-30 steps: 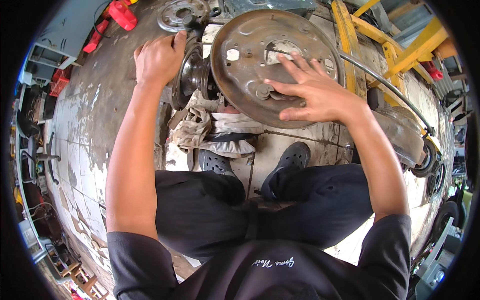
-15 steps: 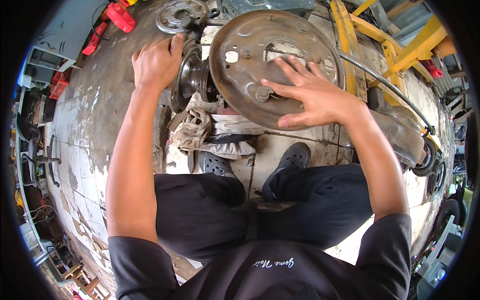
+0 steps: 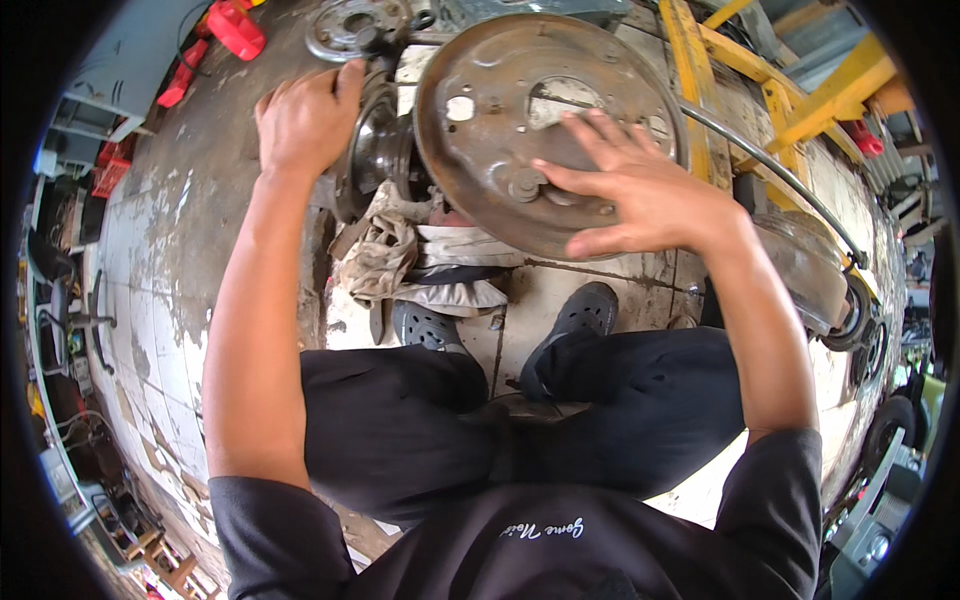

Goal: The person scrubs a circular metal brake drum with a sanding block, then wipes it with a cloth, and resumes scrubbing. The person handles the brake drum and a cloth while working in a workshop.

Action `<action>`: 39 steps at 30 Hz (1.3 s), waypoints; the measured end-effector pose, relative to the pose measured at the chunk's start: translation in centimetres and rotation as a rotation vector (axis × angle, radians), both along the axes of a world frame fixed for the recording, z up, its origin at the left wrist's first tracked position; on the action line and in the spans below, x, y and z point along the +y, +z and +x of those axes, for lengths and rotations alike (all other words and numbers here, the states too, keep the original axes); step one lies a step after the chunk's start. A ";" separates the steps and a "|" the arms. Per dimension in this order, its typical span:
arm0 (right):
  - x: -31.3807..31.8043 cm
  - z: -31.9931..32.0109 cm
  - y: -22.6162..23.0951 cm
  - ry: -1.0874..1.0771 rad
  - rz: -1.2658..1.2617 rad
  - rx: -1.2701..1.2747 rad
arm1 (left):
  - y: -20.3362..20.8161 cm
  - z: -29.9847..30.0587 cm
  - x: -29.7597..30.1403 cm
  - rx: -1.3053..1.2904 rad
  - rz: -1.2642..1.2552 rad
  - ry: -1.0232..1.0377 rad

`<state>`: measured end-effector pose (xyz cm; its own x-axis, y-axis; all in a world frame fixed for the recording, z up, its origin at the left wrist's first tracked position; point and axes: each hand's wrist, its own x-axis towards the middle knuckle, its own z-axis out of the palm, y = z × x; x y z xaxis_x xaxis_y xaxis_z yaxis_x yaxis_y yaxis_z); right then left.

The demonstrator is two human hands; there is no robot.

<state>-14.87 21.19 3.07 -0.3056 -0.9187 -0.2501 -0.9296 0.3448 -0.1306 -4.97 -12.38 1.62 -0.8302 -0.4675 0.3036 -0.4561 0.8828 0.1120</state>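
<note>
A large round rusty brake backing plate (image 3: 500,75) stands in front of me, with a big cut-out and several holes. My right hand (image 3: 635,190) lies over its lower right part, fingers spread, beside a round bolt-like piece (image 3: 525,184). To the plate's left is a dark ribbed metal hub or drum (image 3: 385,150). My left hand (image 3: 305,120) is closed at that part's left edge, thumb pointing away from me. Its fingertips are hidden, so what it grips cannot be made out. A dirty grey rag (image 3: 385,240) lies below the drum.
A round metal plate (image 3: 355,25) lies at the far left. Yellow metal stands (image 3: 695,100) rise at the right, near a long metal rod (image 3: 780,155) and a rounded metal housing (image 3: 795,265). Red tools (image 3: 235,30) lie far left. My shoes (image 3: 585,310) rest on worn tiles.
The view has shifted slightly. My right hand has slid a little to the right across the plate, fingers still spread. My left hand keeps its closed pose near the drum.
</note>
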 end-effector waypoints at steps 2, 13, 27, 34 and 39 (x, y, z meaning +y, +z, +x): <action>-0.8 0.4 -0.4 -0.003 -0.042 -0.016 | 0.0 0.2 -0.2 -0.007 0.029 0.004; -0.3 0.0 0.0 -0.042 -0.071 -0.112 | 0.2 0.3 0.1 -0.032 0.043 0.013; -0.7 -0.3 -0.1 -0.029 -0.032 -0.140 | 0.4 0.8 0.0 -0.041 0.002 0.006; 1.2 -0.5 0.7 -0.074 -0.007 -0.152 | 0.2 0.1 0.1 -0.037 -0.007 0.005; 0.9 -0.4 0.8 -0.086 0.012 -0.153 | 0.0 0.6 -0.2 -0.018 0.056 0.014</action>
